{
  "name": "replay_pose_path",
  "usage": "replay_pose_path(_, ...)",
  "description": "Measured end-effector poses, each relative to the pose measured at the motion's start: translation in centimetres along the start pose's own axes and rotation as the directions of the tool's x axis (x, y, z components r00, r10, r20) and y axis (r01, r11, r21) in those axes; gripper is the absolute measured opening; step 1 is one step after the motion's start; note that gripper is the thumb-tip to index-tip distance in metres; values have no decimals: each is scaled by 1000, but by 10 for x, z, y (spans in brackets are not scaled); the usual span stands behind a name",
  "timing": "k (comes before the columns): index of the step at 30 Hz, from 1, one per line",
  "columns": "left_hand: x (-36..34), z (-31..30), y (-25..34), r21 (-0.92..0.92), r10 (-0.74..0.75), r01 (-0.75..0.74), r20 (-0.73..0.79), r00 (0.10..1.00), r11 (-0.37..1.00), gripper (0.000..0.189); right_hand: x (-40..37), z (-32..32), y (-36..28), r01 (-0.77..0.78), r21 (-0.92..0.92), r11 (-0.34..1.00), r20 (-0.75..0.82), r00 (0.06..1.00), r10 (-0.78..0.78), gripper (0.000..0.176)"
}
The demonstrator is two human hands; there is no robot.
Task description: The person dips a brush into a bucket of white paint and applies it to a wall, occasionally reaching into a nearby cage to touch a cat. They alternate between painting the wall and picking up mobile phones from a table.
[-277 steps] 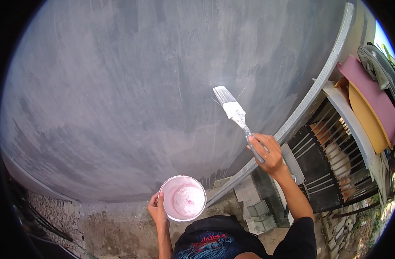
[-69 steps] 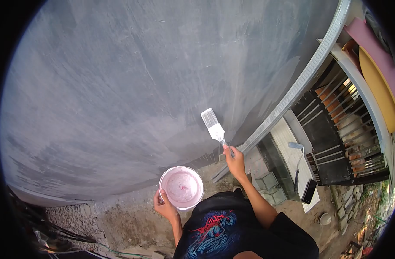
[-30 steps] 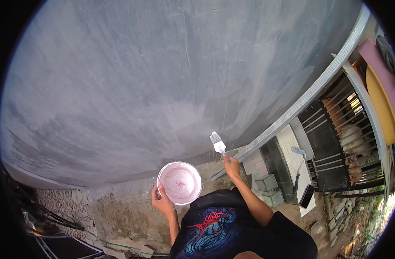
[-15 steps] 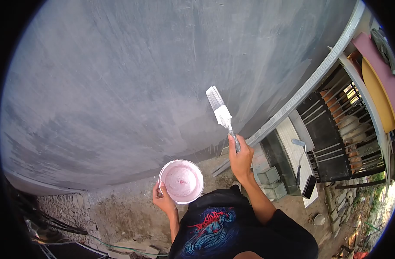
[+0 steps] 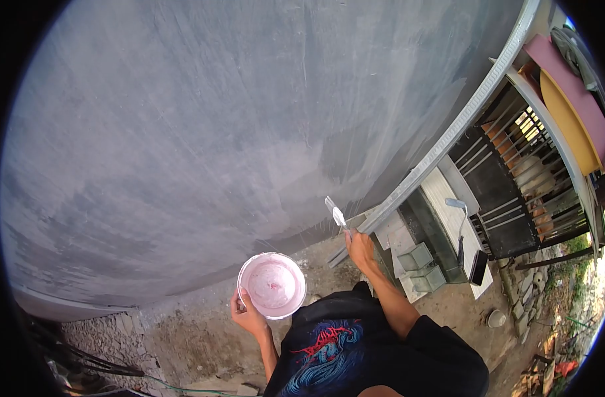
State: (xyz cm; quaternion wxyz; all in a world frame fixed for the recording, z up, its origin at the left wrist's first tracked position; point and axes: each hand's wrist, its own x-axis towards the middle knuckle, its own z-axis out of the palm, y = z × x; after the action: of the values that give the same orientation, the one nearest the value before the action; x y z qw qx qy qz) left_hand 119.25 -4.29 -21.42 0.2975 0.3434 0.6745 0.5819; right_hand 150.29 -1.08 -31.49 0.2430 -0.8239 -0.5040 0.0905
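Observation:
My left hand grips the rim of a round paint bucket, with the thumb over its edge. Pale pinkish-white paint coats the bucket's inside. My right hand is closed around the handle of a paintbrush, whose bristles and ferrule are smeared white. The brush points up and to the left, turned edge-on to me, close in front of the grey wall. A darker patch shows on the wall just above the brush.
To the right, a paint roller and a black phone lie on a white board. Glass boxes stand below it. Beyond is a barred cage. A small white pot sits on the ground.
My right hand has lowered the paintbrush and turned it from flat-on to edge-on. The bucket in my left hand has shifted slightly down and left in view.

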Motion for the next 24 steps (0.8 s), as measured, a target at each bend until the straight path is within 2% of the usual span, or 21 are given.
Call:
replay_pose_path(1, 2, -2, -1, 15, -6, 6, 3, 1000, 1000, 28, 4, -11, -12, -3, -4, 1000, 0, 1000, 3, 33)
replay_pose_path(3, 4, -7, -6, 35, -16, 15, 14, 1000, 999, 28, 25, -49, -50, 67, 72, 995, -140, 989, -57, 32)
replay_pose_path(4, 7, -7, -9, 39, -19, 18, 20, 1000, 999, 28, 31, -68, -66, 62, 71, 996, -142, 989, -51, 32)
replay_pose_path(6, 11, -8, -9, 43, -19, 18, 30, 999, 999, 28, 37, -105, -95, 128, 182, 975, -279, 957, -74, 26)
replay_pose_path(7, 11, -9, -7, 32, -3, 2, 30, 1000, 999, 28, 35, -119, -103, 125, 180, 976, -281, 957, -71, 26)
replay_pose_path(9, 13, -7, -7, 15, 10, -10, 27, 1000, 1000, 28, 33, -140, -115, 257, 287, 923, -489, 868, -90, 22)
replay_pose_path(10, 14, -9, -9, 29, 15, -16, 27, 1000, 999, 28, 34, -145, -118, 258, 286, 923, -487, 869, -92, 22)
replay_pose_path(12, 14, -10, -10, 44, 17, -18, 24, 1000, 999, 27, 35, -149, -121, 312, 291, 905, -618, 783, -71, 23)
replay_pose_path(16, 12, -10, -8, 63, -1, 0, 17, 1000, 998, 29, 40, -110, -93, 250, 217, 944, -521, 847, -104, 23)
replay_pose_path(18, 11, -7, -6, 76, 2, -2, 8, 1000, 997, 29, 34, -65, -63, 107, 78, 991, -193, 977, -91, 29)
replay_pose_path(19, 9, -4, -2, 57, 13, -13, -7, 1000, 998, 29, 30, -46, -46, 117, 81, 990, -190, 977, -99, 29)
replay_pose_path(21, 5, 2, 1, 43, 25, -23, -41, 999, 999, 29, 20, -14, -17, 11, 37, 999, 9, 1000, -11, 30)
replay_pose_path(22, 4, 3, 2, 49, 30, -28, -38, 999, 998, 29, 15, -7, -9, 24, 43, 999, 19, 1000, -24, 30)
replay_pose_path(24, -1, 14, 7, 52, 32, -29, -53, 998, 998, 29, 16, -2, 2, -34, 174, 984, -39, 998, 41, 29)
